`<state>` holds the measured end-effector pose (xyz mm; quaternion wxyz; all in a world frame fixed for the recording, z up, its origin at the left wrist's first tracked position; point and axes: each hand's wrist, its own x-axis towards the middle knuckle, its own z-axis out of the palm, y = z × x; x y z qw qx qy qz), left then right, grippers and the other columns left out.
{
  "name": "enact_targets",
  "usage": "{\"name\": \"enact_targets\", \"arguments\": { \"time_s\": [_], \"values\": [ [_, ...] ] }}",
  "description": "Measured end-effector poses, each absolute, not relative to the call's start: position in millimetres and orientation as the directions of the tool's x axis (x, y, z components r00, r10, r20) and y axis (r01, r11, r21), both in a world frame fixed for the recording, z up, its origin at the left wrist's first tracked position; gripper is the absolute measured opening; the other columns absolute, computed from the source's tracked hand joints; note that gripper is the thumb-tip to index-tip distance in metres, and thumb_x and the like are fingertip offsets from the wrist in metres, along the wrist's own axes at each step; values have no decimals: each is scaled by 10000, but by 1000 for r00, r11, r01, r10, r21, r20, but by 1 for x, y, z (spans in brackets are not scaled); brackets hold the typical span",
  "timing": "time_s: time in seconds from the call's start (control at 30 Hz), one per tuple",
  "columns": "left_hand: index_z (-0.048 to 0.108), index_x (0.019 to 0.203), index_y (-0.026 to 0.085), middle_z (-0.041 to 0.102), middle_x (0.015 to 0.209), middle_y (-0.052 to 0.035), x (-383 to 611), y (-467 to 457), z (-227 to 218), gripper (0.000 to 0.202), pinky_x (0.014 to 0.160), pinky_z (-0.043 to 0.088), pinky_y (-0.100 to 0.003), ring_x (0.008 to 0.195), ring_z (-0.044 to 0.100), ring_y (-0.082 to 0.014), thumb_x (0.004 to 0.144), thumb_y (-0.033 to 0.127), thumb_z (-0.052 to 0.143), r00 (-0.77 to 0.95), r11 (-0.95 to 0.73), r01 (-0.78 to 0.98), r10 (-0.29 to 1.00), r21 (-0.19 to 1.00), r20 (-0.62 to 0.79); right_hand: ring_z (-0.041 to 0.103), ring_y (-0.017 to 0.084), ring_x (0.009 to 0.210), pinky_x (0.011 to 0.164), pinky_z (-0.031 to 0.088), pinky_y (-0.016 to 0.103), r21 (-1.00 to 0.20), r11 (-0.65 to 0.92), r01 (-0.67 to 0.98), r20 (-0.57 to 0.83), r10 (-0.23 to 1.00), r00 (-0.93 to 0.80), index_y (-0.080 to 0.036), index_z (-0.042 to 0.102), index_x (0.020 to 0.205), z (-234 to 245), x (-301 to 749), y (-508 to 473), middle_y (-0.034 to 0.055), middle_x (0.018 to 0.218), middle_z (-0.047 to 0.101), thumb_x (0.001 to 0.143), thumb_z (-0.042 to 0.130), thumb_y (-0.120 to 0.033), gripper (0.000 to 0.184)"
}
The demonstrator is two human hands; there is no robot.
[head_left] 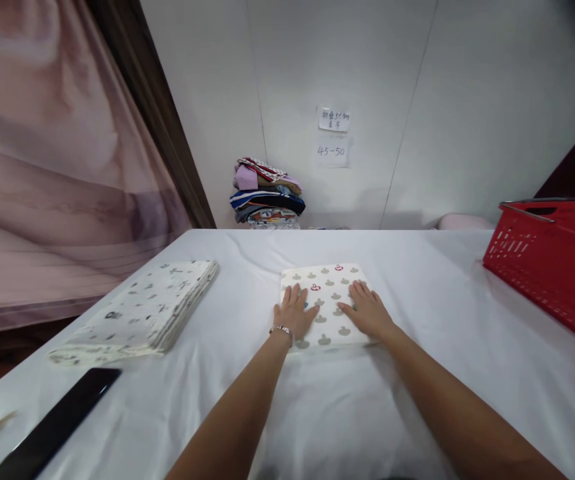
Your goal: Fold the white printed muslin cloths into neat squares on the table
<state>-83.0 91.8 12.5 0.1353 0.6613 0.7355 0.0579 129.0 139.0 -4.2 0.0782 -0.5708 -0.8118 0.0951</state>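
Note:
A folded white cloth point(336, 320) with grey and a few red printed shapes lies flat in the middle of the white-covered table point(227, 413). My left hand point(295, 313) rests palm down on its left part, fingers spread, with a bracelet at the wrist. On the right part of the same cloth lies my right hand point(366, 311), flat and with the thumb out to the side. Neither hand grips anything. The cloth's outline is roughly square, and its near edge lies by my wrists.
At the left, a folded stack of patterned white cloth point(142, 303) lies beside a long black flat object point(57, 420). A red plastic basket point(552, 260) stands at the right. Behind the table are piled folded fabrics point(267, 197) and a wall with paper notes point(334, 152). A pink curtain point(52, 167) hangs left.

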Motion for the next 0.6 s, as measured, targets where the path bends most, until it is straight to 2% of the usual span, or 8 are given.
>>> {"name": "enact_targets", "arguments": {
  "time_s": [0.1, 0.23, 0.37, 0.43, 0.53, 0.6],
  "values": [
    [180, 1416, 301, -8, 1512, 54, -86, 89, 12, 702, 1048, 199, -549, 1384, -30, -232, 806, 645, 225, -80, 121, 948, 986, 295, -146, 60, 227, 1372, 1085, 129, 433, -270, 314, 910, 5, 946, -325, -147, 263, 1406, -5, 130, 144, 78, 1496, 156, 862, 245, -602, 709],
    [227, 1399, 304, 11, 1514, 41, -84, 88, 15, 679, 1060, 174, -531, 1384, -27, -227, 801, 619, 287, -77, 124, 921, 987, 370, -139, 127, 216, 1364, 1073, 200, 392, -355, 326, 876, 33, 941, -336, -171, 342, 1361, -9, 136, 153, 92, 1474, 228, 886, 296, -454, 555],
    [267, 1380, 290, 28, 1518, -5, -85, 79, 15, 673, 1052, 215, -492, 1383, 17, -255, 784, 580, 381, -169, 196, 877, 980, 439, -101, 109, 256, 1365, 1078, 198, 398, -450, 266, 852, 36, 959, -280, -104, 281, 1386, -16, 146, 155, 135, 1482, 178, 879, 331, -402, 590],
    [256, 1384, 243, 103, 1511, -58, -85, 71, 15, 718, 1047, 237, -471, 1367, 120, -279, 768, 580, 410, -272, 278, 842, 959, 463, -83, 131, 253, 1362, 1080, 202, 381, -475, 234, 848, 34, 968, -248, -96, 269, 1389, -20, 151, 151, 139, 1483, 175, 883, 321, -403, 595],
    [277, 1359, 153, 324, 1420, -149, -86, 61, 17, 749, 1001, 314, -425, 1268, 343, -299, 754, 564, 438, -423, 407, 755, 901, 514, -94, 207, 238, 1345, 1065, 237, 363, -500, 201, 843, 33, 976, -213, -141, 330, 1358, -23, 158, 146, 118, 1475, 209, 887, 297, -408, 542],
    [346, 1300, 137, 461, 1309, -168, -86, 56, 19, 703, 933, 377, -405, 1165, 464, -301, 748, 559, 453, -470, 462, 698, 872, 547, -136, 270, 249, 1320, 1044, 272, 388, -502, 180, 846, 44, 982, -182, -177, 365, 1333, -24, 160, 145, 104, 1463, 245, 887, 288, -415, 511]
  ]
}}
